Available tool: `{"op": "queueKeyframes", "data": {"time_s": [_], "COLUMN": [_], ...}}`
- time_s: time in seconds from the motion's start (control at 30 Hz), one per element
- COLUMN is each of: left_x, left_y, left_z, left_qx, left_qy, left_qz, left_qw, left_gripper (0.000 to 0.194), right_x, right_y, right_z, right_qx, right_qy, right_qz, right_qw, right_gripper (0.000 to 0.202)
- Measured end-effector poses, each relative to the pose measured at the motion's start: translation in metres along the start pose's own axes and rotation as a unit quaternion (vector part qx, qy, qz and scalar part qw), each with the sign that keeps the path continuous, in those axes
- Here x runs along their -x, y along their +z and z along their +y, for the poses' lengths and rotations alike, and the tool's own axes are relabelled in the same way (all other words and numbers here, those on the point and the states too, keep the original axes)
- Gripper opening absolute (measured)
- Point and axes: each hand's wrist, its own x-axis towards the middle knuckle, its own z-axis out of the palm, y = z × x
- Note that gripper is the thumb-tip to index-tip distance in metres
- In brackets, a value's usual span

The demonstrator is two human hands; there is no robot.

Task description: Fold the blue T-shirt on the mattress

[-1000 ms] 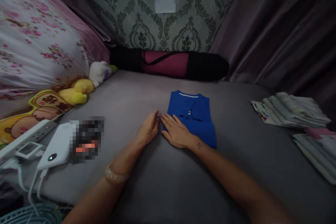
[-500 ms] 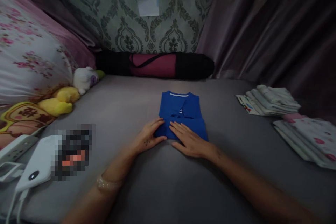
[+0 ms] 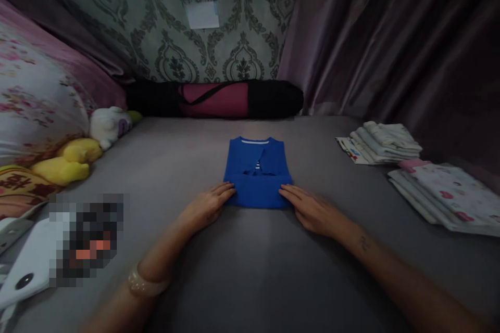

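A folded blue garment [image 3: 258, 177] lies at the centre of the frame on a grey bed sheet [image 3: 250, 270]. The left hand [image 3: 205, 207] and right hand [image 3: 312, 210] rest flat and open, fingertips touching its lower corners without gripping. At lower left, a cushion [image 3: 17, 187] carries red characters too small to read; folded cloths [image 3: 410, 166] sit at right.

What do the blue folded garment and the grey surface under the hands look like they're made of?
The blue garment looks like soft matte knit fabric, probably cotton or a blend: it folds flat with crisp edges and shows a striped trim at the neckline. The grey surface looks like a smooth woven sheet, matte, with faint creases. The dim light leaves the exact fibre open for both.
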Motion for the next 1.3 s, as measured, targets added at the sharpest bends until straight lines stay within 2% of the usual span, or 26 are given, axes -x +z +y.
{"op": "queueKeyframes", "data": {"time_s": [0.2,0.3,0.37,0.47,0.57,0.7,0.87,1.07,1.3], "left_x": [-0.006,-0.014,-0.02,-0.027,-0.027,-0.024,-0.02,-0.007,0.032], "left_y": [0.006,0.003,-0.003,-0.011,-0.01,0.002,0.007,-0.008,-0.016], "left_z": [-0.01,-0.01,-0.009,-0.009,-0.015,-0.028,-0.037,-0.02,0.014], "left_qx": [0.039,0.081,0.123,0.165,0.143,0.098,0.095,0.122,0.163], "left_qy": [-0.018,-0.047,-0.068,-0.091,-0.052,0.025,0.036,0.039,0.029], "left_qz": [0.049,0.081,0.098,0.093,0.09,0.073,0.059,0.048,0.017], "left_qw": [0.998,0.992,0.985,0.978,0.984,0.992,0.993,0.991,0.986], "left_gripper": [0.043,0.033,0.029,0.029,0.029,0.051,0.06,0.054,0.048], "right_x": [-0.007,-0.008,-0.011,-0.016,-0.021,-0.022,-0.018,-0.004,0.035], "right_y": [0.012,0.018,0.02,0.021,0.022,0.025,0.026,0.015,-0.004], "right_z": [-0.006,-0.006,-0.004,0.006,0.017,0.029,0.035,0.024,-0.013], "right_qx": [-0.044,-0.043,-0.041,-0.035,-0.024,-0.052,-0.079,-0.103,-0.135], "right_qy": [0.087,0.094,0.095,0.093,0.081,0.029,0.011,0.001,-0.012], "right_qz": [0.05,0.062,0.093,0.137,0.143,0.128,0.107,0.096,0.032], "right_qw": [0.994,0.993,0.99,0.986,0.986,0.99,0.991,0.99,0.99], "right_gripper": [0.058,0.056,0.052,0.055,0.061,0.073,0.078,0.081,0.085]}}
